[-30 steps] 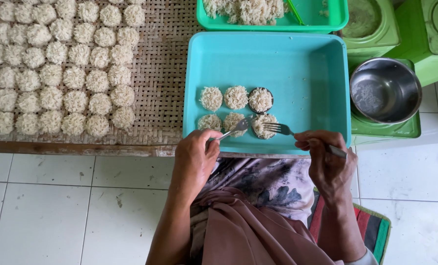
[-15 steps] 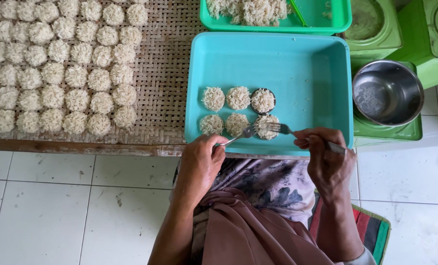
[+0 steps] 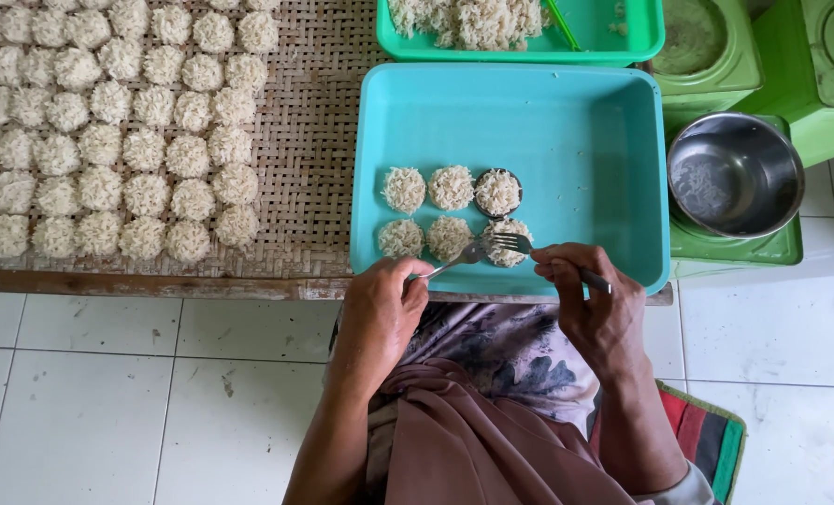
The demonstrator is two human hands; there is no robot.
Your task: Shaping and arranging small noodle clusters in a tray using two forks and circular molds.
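Observation:
A turquoise tray (image 3: 576, 122) holds several round white noodle patties in two rows. My left hand (image 3: 380, 313) grips a spoon (image 3: 454, 262) whose bowl touches the front middle patty (image 3: 449, 236). My right hand (image 3: 590, 304) grips a fork (image 3: 515, 243) with its tines on the front right patty (image 3: 508, 229). One back patty (image 3: 497, 192) sits in a dark round mould. Both hands rest at the tray's near edge, above my lap.
A woven mat (image 3: 314, 159) on the left carries several rows of finished patties (image 3: 108, 131). A green tray of loose noodles (image 3: 473, 23) lies behind. A steel bowl (image 3: 735, 173) stands on green containers at the right. White tiled floor below.
The spoon and fork tips stay at the front patties, shifting only slightly. The whole view has drifted a little.

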